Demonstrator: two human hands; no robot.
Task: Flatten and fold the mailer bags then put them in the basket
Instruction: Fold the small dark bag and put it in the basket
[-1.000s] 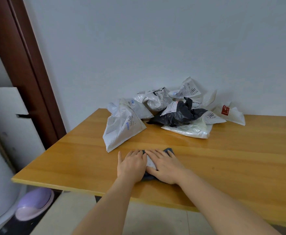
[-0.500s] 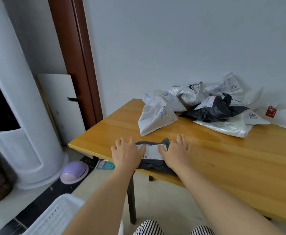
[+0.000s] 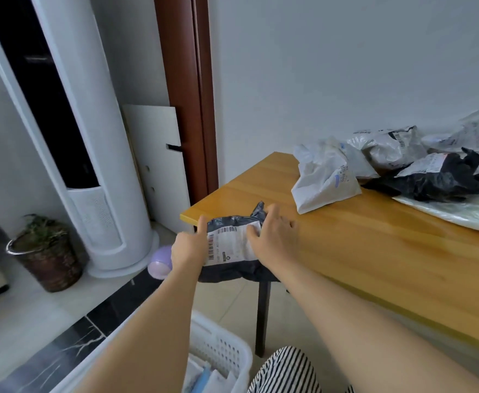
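A folded dark grey mailer bag (image 3: 234, 245) with a white shipping label hangs over the near left corner of the wooden table (image 3: 374, 251). My left hand (image 3: 188, 248) grips its left edge, thumb up on top. My right hand (image 3: 275, 236) holds its right side, fingers curled over the label. A white plastic basket (image 3: 221, 350) stands on the floor below my arms with folded bags inside. A pile of crumpled mailer bags (image 3: 402, 168), white and black, lies at the back right of the table.
A tall white tower appliance (image 3: 71, 137) stands at the left, with a dark woven pot (image 3: 48, 256) and plant beside it. A purple object (image 3: 160, 265) lies on the floor by the table's corner. A black table leg (image 3: 262, 316) is near the basket.
The view swung left and down, bringing the basket into sight. Both hands went from pressing the folded bag flat to gripping its sides, and it now overhangs the table's corner.
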